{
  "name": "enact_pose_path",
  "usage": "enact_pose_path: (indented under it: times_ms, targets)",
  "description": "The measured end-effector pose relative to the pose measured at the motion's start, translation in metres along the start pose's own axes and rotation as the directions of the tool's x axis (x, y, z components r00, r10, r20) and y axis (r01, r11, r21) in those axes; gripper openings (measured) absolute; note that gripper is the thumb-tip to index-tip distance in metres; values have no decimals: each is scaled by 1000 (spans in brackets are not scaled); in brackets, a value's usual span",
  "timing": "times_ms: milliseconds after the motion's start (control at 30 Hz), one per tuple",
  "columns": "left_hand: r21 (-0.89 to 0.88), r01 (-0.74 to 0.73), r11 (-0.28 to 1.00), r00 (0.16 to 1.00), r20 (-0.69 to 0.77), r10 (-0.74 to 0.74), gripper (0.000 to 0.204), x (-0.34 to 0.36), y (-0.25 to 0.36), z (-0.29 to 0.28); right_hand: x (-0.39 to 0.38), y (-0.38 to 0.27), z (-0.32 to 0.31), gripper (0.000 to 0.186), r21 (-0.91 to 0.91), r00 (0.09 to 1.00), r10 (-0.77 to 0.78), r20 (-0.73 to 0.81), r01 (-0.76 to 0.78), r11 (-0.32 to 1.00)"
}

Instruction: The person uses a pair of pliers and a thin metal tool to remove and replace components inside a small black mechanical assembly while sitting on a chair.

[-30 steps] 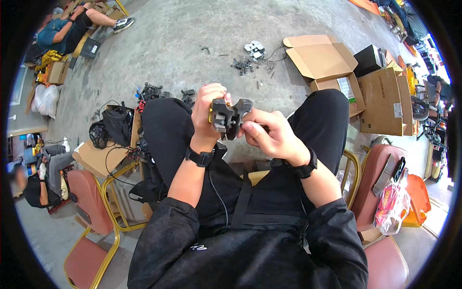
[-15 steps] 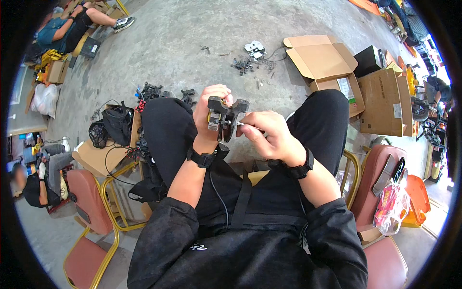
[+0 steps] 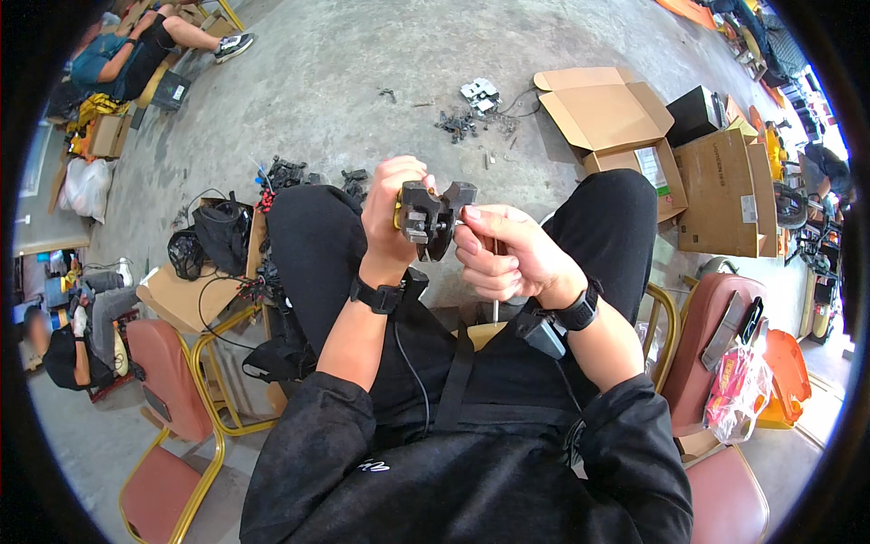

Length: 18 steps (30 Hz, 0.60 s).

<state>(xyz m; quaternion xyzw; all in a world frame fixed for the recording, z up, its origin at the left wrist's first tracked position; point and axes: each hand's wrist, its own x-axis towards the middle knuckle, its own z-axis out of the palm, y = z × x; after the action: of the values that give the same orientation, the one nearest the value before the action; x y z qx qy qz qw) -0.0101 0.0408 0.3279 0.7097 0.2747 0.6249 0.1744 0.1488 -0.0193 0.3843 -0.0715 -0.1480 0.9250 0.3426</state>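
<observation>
Between my knees, my left hand [image 3: 385, 222] is closed around a dark, notched metal part [image 3: 439, 218] with a disc-like middle and a bit of yellow on its left side. My right hand [image 3: 512, 254] is closed too, its thumb and forefinger pinched at the part's right edge. What the fingertips grip there is too small to tell. A thin metal rod [image 3: 496, 311], like a screwdriver shaft, lies across the right palm under the curled fingers, and its end sticks out below toward my lap.
Black plastic pieces [image 3: 458, 124] and a silver-grey part [image 3: 480, 93] lie on the concrete floor ahead. Cardboard boxes [image 3: 716, 195] stand at the right, a box with a black bag [image 3: 222, 231] at the left. Pink chairs [image 3: 168, 381] flank me. Other people sit at the far left.
The rod has swung from pointing at the part to hanging down in my right hand, whose thumb and forefinger now pinch at the part's edge. The part has turned slightly and shifted right.
</observation>
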Motion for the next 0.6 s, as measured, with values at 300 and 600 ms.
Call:
enact_pose_path:
  times_ms: [300,600]
  targets:
    - [46,-21,999,1000,4,21,23,-1,-2,-4,-2,-2,8,32,82,996,89,12,-90,993]
    - [70,-38,997,999,2,38,23,-1,-5,-1,-3,-4,6,32,-39,998,62,5,-62,997]
